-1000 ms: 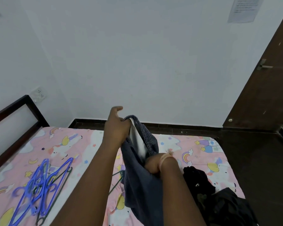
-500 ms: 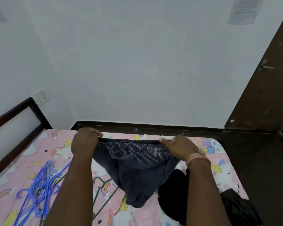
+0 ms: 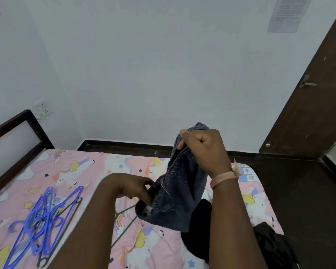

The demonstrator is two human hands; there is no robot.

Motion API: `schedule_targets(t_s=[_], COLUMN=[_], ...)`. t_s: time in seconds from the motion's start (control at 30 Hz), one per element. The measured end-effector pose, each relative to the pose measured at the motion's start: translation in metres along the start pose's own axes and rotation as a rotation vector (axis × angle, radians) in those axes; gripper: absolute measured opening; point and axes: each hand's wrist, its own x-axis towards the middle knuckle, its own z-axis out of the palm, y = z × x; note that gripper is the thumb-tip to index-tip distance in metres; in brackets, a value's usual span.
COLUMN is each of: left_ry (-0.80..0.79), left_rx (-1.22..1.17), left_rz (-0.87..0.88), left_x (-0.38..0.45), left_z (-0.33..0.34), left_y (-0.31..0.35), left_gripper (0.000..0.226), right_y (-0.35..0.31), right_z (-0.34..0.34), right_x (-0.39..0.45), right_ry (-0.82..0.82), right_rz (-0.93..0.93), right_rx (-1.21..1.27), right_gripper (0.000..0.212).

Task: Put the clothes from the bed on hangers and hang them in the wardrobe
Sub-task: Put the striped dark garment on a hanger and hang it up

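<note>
dark blue pinstriped shorts [image 3: 179, 183] lifted over the bed [image 3: 97, 171], hanging roughly upright. right hand [image 3: 204, 150] clenched round the top edge, up high; left hand [image 3: 136, 188] lower, pinching the bottom edge, fingers blurred. long axis running steeply from upper right down to lower left. blue hangers [image 3: 41, 216] heaped flat on the sheet well off to the left, so left hand nearer for the reach; a green hanger [image 3: 128, 222] partly hidden just beneath the shorts. black clothes [image 3: 198, 230] piled below the right forearm. no wardrobe in sight.
</note>
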Motion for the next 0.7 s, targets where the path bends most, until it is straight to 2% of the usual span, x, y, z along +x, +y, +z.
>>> schedule_targets(t_s=[0.07, 0.17, 0.23, 0.33, 0.47, 0.53, 0.6, 0.7], left_ry=[0.026, 0.23, 0.419, 0.639, 0.818, 0.934, 1.049, 1.093], left_rx=[-0.039, -0.049, -0.055, -0.063, 0.102, 0.058, -0.064, -0.205], left_rz=[0.159, 0.289, 0.284, 0.156, 0.005, -0.015, -0.017, 0.027], left_x=[0.009, 0.038, 0.054, 0.053, 0.007, -0.02, -0.042, -0.055], left_z=[0.014, 0.036, 0.04, 0.018, -0.046, -0.072, -0.086, -0.09], left_y=[0.026, 0.046, 0.036, 0.009, -0.021, -0.028, -0.029, -0.015], left_gripper=[0.066, 0.043, 0.02, 0.01, 0.011, 0.026, 0.035, 0.022], right_y=[-0.005, -0.004, 0.004, 0.032, 0.069, 0.088, 0.105, 0.119], right_z=[0.008, 0.013, 0.006, -0.02, -0.045, -0.047, -0.047, -0.043], right_x=[-0.001, -0.001, 0.0, 0.001, -0.02, -0.029, -0.031, -0.03], right_ry=[-0.026, -0.026, -0.022, -0.025, -0.029, 0.001, -0.021, -0.023], right_rz=[-0.008, -0.043, -0.074, -0.083, 0.08, 0.178, 0.358, 0.545], right_rx=[0.03, 0.02, -0.07, -0.331, -0.461, -0.655, -0.792, -0.669], right_gripper=[0.042, 0.043, 0.046, 0.047, 0.048, 0.048, 0.036, 0.032])
